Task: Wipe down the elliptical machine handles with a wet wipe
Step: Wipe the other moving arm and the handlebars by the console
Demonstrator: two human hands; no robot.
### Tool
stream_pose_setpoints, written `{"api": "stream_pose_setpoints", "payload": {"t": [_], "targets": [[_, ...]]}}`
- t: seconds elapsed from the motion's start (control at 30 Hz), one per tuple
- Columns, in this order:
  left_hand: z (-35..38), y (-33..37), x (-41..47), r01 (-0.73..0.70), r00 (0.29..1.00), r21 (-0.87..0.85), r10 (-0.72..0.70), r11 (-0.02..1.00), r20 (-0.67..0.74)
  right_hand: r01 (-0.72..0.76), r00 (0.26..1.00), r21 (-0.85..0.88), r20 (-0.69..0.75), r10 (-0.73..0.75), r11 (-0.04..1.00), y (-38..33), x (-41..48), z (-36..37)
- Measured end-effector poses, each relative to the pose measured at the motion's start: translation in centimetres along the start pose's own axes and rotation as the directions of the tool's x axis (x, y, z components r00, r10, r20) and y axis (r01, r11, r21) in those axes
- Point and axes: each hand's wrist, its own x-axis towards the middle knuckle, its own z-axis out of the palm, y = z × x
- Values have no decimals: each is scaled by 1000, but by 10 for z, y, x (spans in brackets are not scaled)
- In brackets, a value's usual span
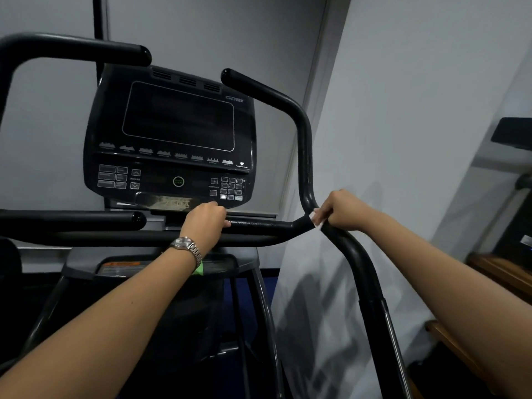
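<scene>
The right hand (342, 210) is closed around the right handle (305, 145) at the bend where the tall upright meets the lower post. Its fingers are curled tight, and the wet wipe (315, 219) is pressed between palm and tube. Only a small white edge of the wipe shows, at the thumb side of the fist, lying against the black foam.

The left hand (205, 223) grips the free end of the short horizontal grip (264, 225), the bar that runs inward from that same bend. Its fingers are wrapped over the top and the knuckles face the camera. A metal wristwatch (185, 244) sits on that wrist, with a bit of something bright green just beneath it (I cannot tell what it is).

Just above the left hand is the dark console (172, 133), its screen blank. The left handle (72, 48) arches across the upper left, well apart from both hands. A pale wall (403, 110) stands behind the machine.
</scene>
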Motion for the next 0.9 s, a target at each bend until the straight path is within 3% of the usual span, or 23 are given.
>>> {"api": "stream_pose_setpoints", "payload": {"t": [0.2,0.4,0.9], "targets": [[-1,-1,1,8,1000,-14,-8,1000,1,34,998,-134,59,-26,990,-7,24,12],[2,-1,0,11,1000,-31,-11,999,-10,-88,996,38,-22,89,995,5,11,5],[-4,1,2,7,1000,-8,-7,1000,-2,-138,989,90,-31,141,986,5,34,13]]}}
